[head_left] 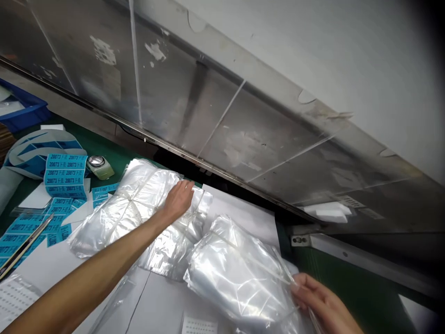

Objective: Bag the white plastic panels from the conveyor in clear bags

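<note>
Three tied bundles of clear plastic bags lie on white paper sheets (239, 211). My left hand (178, 198) reaches across and rests, fingers curled, on the top edge between the left bundle (121, 208) and the middle bundle (181, 241). My right hand (321, 301) pinches the right edge of the nearest bundle (236, 273) at the lower right. Thin strings bind each bundle.
Blue label sheets (64, 174) and loose labels lie at the left on the green table (340, 278), beside a small tape dispenser (99, 166) and a cutter (24, 246). A blue bin (24, 113) stands far left. A slanted metal panel (208, 102) rises behind.
</note>
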Tool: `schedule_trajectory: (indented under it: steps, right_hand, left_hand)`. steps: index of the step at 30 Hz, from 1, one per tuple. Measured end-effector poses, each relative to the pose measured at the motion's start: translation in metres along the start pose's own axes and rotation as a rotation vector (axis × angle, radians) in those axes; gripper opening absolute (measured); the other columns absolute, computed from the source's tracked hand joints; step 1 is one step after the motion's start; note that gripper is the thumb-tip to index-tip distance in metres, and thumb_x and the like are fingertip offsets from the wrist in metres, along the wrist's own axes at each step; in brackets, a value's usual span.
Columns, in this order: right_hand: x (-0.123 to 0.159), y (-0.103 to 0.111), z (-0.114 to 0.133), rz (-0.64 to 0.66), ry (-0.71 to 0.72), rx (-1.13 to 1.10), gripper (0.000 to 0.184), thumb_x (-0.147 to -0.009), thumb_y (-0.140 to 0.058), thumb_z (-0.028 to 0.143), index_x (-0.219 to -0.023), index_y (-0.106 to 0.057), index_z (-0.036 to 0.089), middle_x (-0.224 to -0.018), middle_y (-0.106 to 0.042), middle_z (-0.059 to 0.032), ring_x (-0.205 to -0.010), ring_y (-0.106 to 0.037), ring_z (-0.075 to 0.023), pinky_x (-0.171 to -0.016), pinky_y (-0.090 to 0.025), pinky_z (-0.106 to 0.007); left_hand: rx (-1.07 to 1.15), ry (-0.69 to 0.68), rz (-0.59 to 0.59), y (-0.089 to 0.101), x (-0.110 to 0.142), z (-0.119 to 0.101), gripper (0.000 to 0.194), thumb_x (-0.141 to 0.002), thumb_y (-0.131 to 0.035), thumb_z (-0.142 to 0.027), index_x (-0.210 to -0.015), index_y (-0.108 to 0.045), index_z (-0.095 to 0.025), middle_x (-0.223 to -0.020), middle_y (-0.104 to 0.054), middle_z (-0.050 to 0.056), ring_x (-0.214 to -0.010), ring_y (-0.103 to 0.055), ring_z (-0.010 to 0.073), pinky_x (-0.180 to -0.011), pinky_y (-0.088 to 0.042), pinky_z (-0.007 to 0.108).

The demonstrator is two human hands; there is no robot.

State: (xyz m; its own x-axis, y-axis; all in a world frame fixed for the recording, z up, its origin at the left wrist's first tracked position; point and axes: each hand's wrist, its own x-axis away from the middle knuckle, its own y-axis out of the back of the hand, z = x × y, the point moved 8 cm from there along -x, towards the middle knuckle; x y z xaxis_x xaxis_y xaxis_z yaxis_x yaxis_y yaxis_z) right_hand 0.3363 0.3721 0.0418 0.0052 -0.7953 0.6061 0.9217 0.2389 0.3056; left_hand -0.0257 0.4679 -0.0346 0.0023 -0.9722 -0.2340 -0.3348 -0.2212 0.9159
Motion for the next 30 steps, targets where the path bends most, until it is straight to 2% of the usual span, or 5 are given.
schedule_trajectory:
  steps: [5, 8, 15, 25, 30]
  right_hand:
    - [-0.012, -0.004, 0.003, -0.013, -0.01, -0.001, 0.025, -0.076, -0.062, 0.042, -0.07, -0.049, 0.022, -0.061, -0.041, 0.0043, -0.054, -0.04, -0.0111, -0.05, -0.033, -0.022]
    - [-0.021, -0.012, 0.014, -0.009, 0.007, -0.058, 0.024, -0.075, -0.064, 0.037, -0.07, -0.047, 0.021, -0.06, -0.041, 0.0049, -0.051, -0.038, -0.0094, -0.047, -0.03, -0.022]
    - [-0.043, -0.038, 0.063, 0.007, 0.2, -0.157, 0.019, -0.069, -0.067, 0.026, -0.067, -0.05, 0.018, -0.057, -0.044, 0.0048, -0.049, -0.037, -0.0064, -0.046, -0.028, -0.02]
    - [-0.075, -0.118, 0.137, 0.169, 0.414, -0.132, 0.017, -0.068, -0.062, 0.024, -0.063, -0.047, 0.018, -0.056, -0.047, 0.0037, -0.049, -0.038, -0.0066, -0.047, -0.029, -0.021]
    - [-0.12, -0.169, 0.121, 0.162, 0.417, 0.053, 0.011, -0.068, -0.061, 0.022, -0.065, -0.051, 0.016, -0.056, -0.051, 0.0029, -0.052, -0.044, -0.0094, -0.053, -0.037, -0.024]
  left_hand:
    - [0.05, -0.066, 0.068, -0.021, 0.152, -0.033, 0.052, -0.094, -0.032, -0.029, -0.14, -0.021, -0.01, -0.138, -0.042, 0.016, -0.128, -0.036, 0.0269, -0.099, -0.041, 0.041]
    - [0.046, -0.062, 0.129, -0.044, 0.201, -0.029, 0.068, -0.091, -0.036, -0.043, -0.144, -0.008, -0.011, -0.145, -0.032, 0.016, -0.135, -0.024, 0.0296, -0.105, -0.034, 0.046]
    - [0.016, -0.165, 0.191, -0.049, 0.213, -0.012, 0.058, -0.091, -0.037, -0.042, -0.14, -0.027, -0.014, -0.141, -0.04, 0.012, -0.135, -0.025, 0.0278, -0.111, -0.026, 0.046]
    - [-0.061, -0.109, 0.202, -0.053, 0.221, -0.021, 0.051, -0.088, -0.042, -0.037, -0.133, -0.042, -0.014, -0.145, -0.032, 0.014, -0.137, -0.009, 0.0357, -0.109, -0.023, 0.058]
    - [-0.098, -0.123, 0.198, -0.057, 0.222, -0.021, 0.054, -0.088, -0.041, -0.036, -0.136, -0.037, -0.013, -0.146, -0.03, 0.014, -0.137, -0.007, 0.0357, -0.109, -0.025, 0.057]
